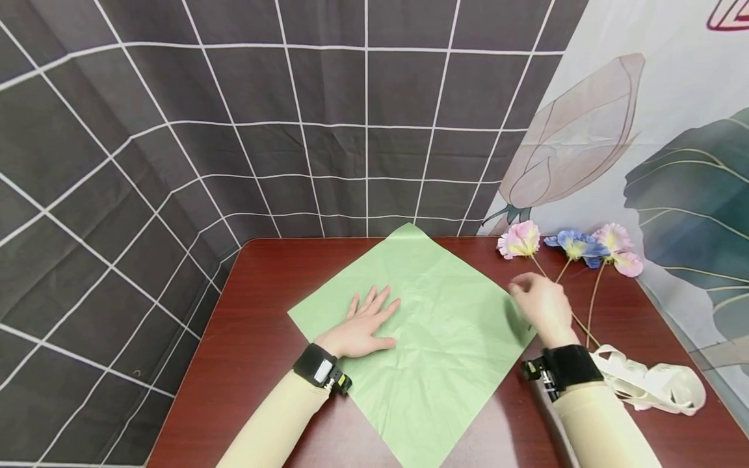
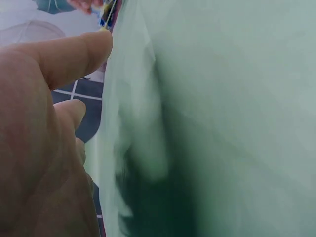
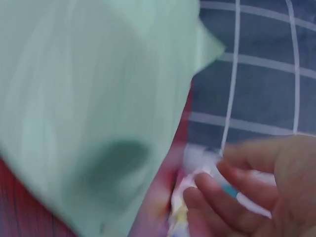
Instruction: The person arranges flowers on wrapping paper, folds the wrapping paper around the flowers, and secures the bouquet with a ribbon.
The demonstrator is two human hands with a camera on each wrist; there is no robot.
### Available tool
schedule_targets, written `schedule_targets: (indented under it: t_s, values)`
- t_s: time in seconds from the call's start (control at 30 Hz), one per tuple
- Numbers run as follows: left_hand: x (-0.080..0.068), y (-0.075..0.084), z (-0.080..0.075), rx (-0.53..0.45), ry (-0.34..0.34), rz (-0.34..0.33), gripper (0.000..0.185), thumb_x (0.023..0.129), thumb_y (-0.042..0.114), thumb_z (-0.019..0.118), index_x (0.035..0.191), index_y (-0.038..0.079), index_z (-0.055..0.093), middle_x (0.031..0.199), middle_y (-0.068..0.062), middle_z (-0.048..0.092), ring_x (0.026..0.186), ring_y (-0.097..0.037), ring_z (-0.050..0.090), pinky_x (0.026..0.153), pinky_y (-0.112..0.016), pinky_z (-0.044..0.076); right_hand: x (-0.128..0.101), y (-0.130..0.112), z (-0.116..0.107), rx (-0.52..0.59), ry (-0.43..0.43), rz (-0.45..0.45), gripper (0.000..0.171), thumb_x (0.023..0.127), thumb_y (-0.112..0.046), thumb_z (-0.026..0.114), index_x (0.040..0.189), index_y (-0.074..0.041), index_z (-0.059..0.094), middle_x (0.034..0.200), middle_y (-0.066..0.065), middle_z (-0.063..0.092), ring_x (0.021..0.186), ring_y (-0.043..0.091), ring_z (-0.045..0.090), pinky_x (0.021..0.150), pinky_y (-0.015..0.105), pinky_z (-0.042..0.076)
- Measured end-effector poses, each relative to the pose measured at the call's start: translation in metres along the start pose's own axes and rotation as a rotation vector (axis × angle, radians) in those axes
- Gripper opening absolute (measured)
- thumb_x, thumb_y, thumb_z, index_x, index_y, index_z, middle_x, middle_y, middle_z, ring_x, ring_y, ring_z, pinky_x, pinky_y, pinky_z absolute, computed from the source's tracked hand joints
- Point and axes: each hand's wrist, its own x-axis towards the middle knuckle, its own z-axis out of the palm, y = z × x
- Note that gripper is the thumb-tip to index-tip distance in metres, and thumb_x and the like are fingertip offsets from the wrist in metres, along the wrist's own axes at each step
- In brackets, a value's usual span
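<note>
A light green sheet (image 1: 445, 325), apparently wrapping paper, lies on the table with one corner toward the back wall. My left hand (image 1: 363, 325) is over its left part, fingers spread; the left wrist view shows the palm and thumb (image 2: 74, 57) beside the sheet. Above the sheet's right corner is my right hand (image 1: 544, 305), its fingers loosely bent, with nothing seen between them in the right wrist view. Right of that hand lie a pink flower (image 1: 519, 240), a blue flower (image 1: 576, 246) and another pink flower (image 1: 619, 249), their stems partly hidden by it.
A bundle of cream ribbon (image 1: 661, 387) lies at the right of the brown table (image 1: 251, 305), beside my right wrist. A dark object (image 1: 552, 416) is partly hidden under that forearm. Gridded dark cloth (image 1: 328, 143) hangs behind and to the left.
</note>
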Motion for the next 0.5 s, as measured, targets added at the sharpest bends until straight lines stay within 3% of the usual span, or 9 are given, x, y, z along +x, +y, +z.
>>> schedule_targets:
  t_s: [0.1,0.2,0.33,0.5]
  values:
    - [-0.004,-0.005,0.0,0.019,0.004,-0.033,0.079,0.09,0.054,0.052,0.153,0.022,0.017,0.16,-0.009,-0.001,0.145,-0.037,-0.004,0.11,-0.063,-0.001,0.008,0.019,-0.008,-0.059,-0.004,0.15,0.036,0.091,-0.042,0.049,0.104,-0.011,0.062,0.103,0.023,0.064,0.086,0.046,0.06,0.052,0.045,0.042]
    - [-0.007,-0.007,-0.001,0.021,-0.011,-0.043,0.081,0.089,0.054,0.054,0.153,0.019,0.018,0.16,-0.01,0.001,0.145,-0.037,-0.003,0.11,-0.063,-0.001,0.015,0.035,-0.011,-0.117,-0.073,0.232,0.051,0.092,-0.047,0.046,0.106,0.0,0.058,0.106,0.035,0.056,0.088,0.053,0.056,0.054,0.052,0.044]
    - [-0.008,-0.005,-0.001,0.017,-0.072,-0.029,0.083,0.088,0.055,0.056,0.153,0.019,0.019,0.16,-0.008,0.002,0.145,-0.035,-0.002,0.109,-0.064,-0.001,0.017,0.049,-0.009,-0.141,-0.133,0.275,0.062,0.091,-0.05,0.045,0.104,0.009,0.059,0.107,0.042,0.051,0.089,0.056,0.054,0.055,0.054,0.047]
    - [-0.007,-0.005,0.002,0.025,-0.102,-0.035,0.084,0.086,0.053,0.059,0.153,0.021,0.019,0.16,-0.006,0.001,0.146,-0.032,-0.002,0.11,-0.063,-0.001,0.015,0.057,-0.005,-0.12,-0.133,0.274,0.053,0.09,-0.044,0.049,0.096,0.007,0.062,0.101,0.042,0.053,0.083,0.054,0.056,0.05,0.049,0.046]
